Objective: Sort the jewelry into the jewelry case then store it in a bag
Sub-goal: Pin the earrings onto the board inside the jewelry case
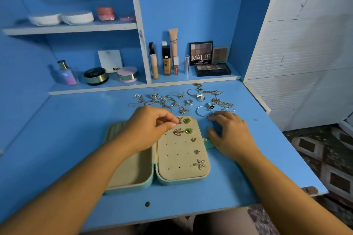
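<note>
Forearms (86, 187) extended, left hand (150, 128) pinches earring (180, 120); right hand (231, 135) arches on desk (76, 139).

eyeshadow palette (201, 53), perfume bottle (66, 73), powder puffs (60, 18)

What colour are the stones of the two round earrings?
Green; the earrings show best in head view.

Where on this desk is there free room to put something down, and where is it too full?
Bare desk lies left of the case, wide up to the shelf. A narrower strip runs between case and front edge. Crowded: loose jewelry behind the case, left hand over it, right hand beside it.
</note>
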`<state>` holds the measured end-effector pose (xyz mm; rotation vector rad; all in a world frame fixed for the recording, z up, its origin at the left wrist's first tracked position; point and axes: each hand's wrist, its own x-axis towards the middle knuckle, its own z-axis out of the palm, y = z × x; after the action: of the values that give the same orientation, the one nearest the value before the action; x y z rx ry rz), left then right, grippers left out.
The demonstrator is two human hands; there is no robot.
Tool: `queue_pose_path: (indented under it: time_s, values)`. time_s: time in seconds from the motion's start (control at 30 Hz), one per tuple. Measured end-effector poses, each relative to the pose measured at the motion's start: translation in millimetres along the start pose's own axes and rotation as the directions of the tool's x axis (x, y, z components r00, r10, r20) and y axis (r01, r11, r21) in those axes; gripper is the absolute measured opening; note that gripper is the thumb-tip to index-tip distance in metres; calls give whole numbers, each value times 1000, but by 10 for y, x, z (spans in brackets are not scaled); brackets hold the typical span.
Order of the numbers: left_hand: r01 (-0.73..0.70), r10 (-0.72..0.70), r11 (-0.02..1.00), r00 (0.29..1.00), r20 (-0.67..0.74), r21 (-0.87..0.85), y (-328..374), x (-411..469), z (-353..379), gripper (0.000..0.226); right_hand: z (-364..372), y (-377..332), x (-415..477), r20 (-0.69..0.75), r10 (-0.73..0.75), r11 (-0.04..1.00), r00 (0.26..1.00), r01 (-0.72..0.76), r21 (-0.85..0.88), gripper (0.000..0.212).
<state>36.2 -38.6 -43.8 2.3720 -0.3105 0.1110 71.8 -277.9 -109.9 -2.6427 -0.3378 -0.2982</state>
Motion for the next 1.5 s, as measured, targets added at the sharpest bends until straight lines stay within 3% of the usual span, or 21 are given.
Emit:
queue_pose_path:
  time_s: [0.17, 0.27, 0.47, 0.8, 1.0, 1.17, 1.5]
  values:
    - [-6, 7, 1000, 997, -75, 7, -1, -217, 91, 29, -26, -8, -8, 9, -18, 1000, 1000, 18, 3, 37]
    - [-40, 49, 994, 995, -84, 100, 39, -269, 161, 20, -41, -16, -31, -3, -40, 998, 999, 40, 38, 35]
    - [-52, 66, 979, 996, -64, 197, 120, -308, 283, 9, -126, -67, -162, -174, -212, 948, 962, 245, 201, 27]
    - [-64, 92, 952, 993, -80, 300, 160, -264, 323, 7, -102, -131, -210, -112, -302, 927, 947, 319, 198, 29]
    - [-160, 216, 915, 970, -115, 370, 142, -260, 330, 4, -88, -138, -206, -102, -317, 917, 943, 332, 220, 15]
    - [-333, 437, 792, 894, -95, 512, 75, -245, 311, 12, -71, -124, -191, -108, -348, 905, 931, 364, 219, 10]
    - [-312, 439, 779, 891, -118, 543, 128, -217, 331, 12, -77, -129, -196, -131, -367, 894, 921, 388, 224, 16]
